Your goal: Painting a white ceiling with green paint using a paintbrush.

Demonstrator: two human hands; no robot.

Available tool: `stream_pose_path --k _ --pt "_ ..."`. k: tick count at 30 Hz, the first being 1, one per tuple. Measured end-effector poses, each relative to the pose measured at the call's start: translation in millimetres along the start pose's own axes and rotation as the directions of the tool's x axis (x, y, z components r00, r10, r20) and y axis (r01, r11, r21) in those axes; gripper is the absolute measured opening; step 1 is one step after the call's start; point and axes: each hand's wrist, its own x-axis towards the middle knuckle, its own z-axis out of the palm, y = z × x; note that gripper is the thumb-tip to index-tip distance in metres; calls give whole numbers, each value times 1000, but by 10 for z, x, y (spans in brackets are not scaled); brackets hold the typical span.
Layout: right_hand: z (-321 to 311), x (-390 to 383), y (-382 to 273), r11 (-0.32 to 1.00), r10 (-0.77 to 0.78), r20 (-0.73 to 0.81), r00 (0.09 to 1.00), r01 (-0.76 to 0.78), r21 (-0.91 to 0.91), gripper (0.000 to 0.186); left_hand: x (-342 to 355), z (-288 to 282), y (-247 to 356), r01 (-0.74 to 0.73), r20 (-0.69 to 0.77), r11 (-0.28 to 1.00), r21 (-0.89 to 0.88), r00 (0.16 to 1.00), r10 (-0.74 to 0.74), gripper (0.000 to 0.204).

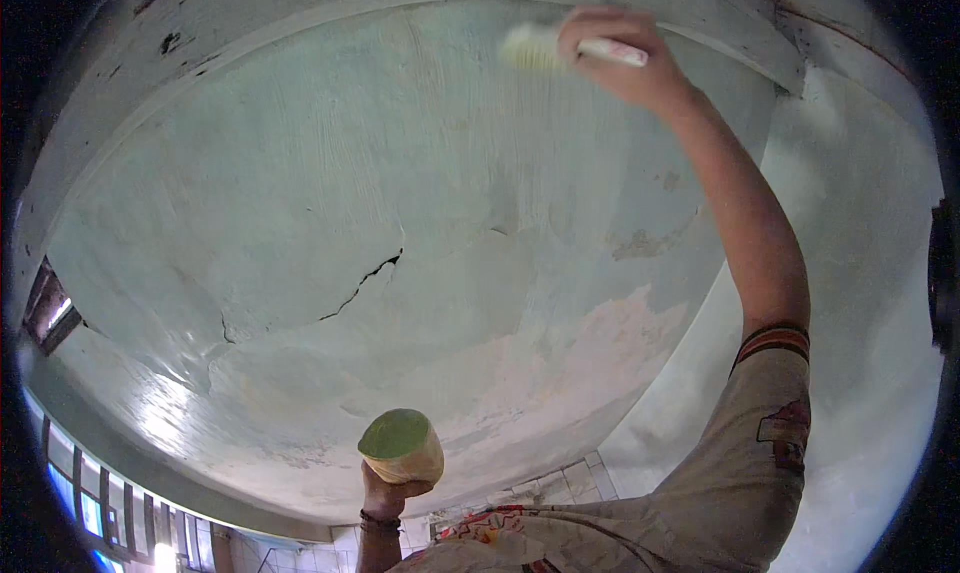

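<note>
The right hand [612, 53] was raised overhead, its fingers closed around a paintbrush [560, 49] whose bristles touched the pale green ceiling [330, 183]. Lower down, the left hand [385, 495] gripped a small container of green paint [402, 445] from beneath, near a crack [362, 283] in the plaster.

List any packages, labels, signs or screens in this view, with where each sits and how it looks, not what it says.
No labels, signs or screens show.
Container: the one package-like thing, a small round tub with a cream wall and pale green contents, held up by the left hand, low centre.
Brush: not a package; pale bristles, white handle, in the right hand against the ceiling.
</note>
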Motion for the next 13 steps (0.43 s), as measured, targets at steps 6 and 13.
stream_pose_path --k 6,13 --pt "265 -164 -160 852 -362 -202 910 235 -467 10 -69 -327 -305 -9 73 997 77 997 3 79" --pt "341 -199 34 934 -227 -260 939 135 -330 13 4 -376 -239 -73 137 982 175 989 49 79"
